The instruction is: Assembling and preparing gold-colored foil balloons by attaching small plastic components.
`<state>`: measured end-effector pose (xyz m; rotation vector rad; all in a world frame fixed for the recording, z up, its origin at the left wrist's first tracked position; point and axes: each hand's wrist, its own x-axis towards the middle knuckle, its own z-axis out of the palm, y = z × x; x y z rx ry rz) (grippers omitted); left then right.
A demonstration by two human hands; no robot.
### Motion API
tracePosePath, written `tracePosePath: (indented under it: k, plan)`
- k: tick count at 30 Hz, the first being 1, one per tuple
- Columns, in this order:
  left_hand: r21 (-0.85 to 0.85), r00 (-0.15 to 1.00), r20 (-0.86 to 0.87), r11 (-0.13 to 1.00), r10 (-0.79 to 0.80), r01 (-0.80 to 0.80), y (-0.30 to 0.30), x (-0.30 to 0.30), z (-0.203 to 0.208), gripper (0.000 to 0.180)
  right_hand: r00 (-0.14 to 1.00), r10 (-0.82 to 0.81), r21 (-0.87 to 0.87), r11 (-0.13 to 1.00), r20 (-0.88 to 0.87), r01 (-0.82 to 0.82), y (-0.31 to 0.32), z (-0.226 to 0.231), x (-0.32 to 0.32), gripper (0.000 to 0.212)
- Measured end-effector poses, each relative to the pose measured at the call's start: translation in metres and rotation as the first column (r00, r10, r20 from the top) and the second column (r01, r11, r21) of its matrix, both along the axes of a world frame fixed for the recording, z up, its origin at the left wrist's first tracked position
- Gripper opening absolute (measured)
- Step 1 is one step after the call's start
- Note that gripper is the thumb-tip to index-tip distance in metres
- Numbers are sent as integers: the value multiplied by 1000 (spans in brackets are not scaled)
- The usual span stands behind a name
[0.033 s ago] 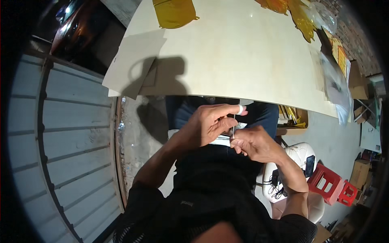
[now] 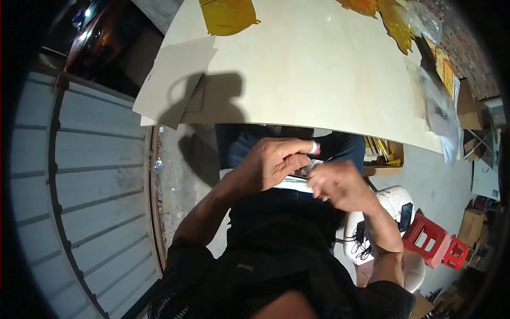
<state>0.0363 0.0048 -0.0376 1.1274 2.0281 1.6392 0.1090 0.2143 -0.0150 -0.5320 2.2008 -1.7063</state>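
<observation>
Left hand (image 2: 279, 165): forefinger stretched toward the right, thumb bent beneath it; whether the tips pinch anything cannot be made out.
White band (image 2: 314, 147): around the left forefinger near its tip, above the right hand's fingers.
Right hand (image 2: 340, 186): just beside the left thumb, fingers curled and blurred by motion; whether they grip anything cannot be made out.
Pale shiny thing (image 2: 294, 184): at the lap, low between the two hands and partly hidden by them.
Dark trousers (image 2: 234, 146): behind and under both hands.
Black shirt (image 2: 276, 223): on the near side of the hands.
Bench (image 2: 319, 80): beyond the hands, its front edge close past the left forefinger.
Box (image 2: 383, 171): right of the right hand, below the bench edge, with yellow pieces inside.
White seat (image 2: 390, 196): right of the right wrist, carrying a black phone (image 2: 406, 217) and dark cables (image 2: 365, 251).
Grey sheets (image 2: 170, 74): on the bench, ahead and left of the left hand.
Red stools (image 2: 431, 251): well right of the right hand, on the floor.
Amber bag (image 2: 228, 18): on the bench, far ahead of the left hand.
</observation>
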Motion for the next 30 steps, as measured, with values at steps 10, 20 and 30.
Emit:
tracePosePath:
  k: [10,20,30]
  plan:
    - [-138,997,67,989,-36,45,-7,-1,-11,30,978,-205,0,979,43,205,9,2,-9,25]
    - [-11,985,174,1000,-18,20,4,8,-8,39,952,-244,93,960,-187,265,10,-8,-17,18]
    - [42,793,605,997,-74,62,6,6,-8,15,893,-334,-96,921,300,377,13,-30,-10,22]
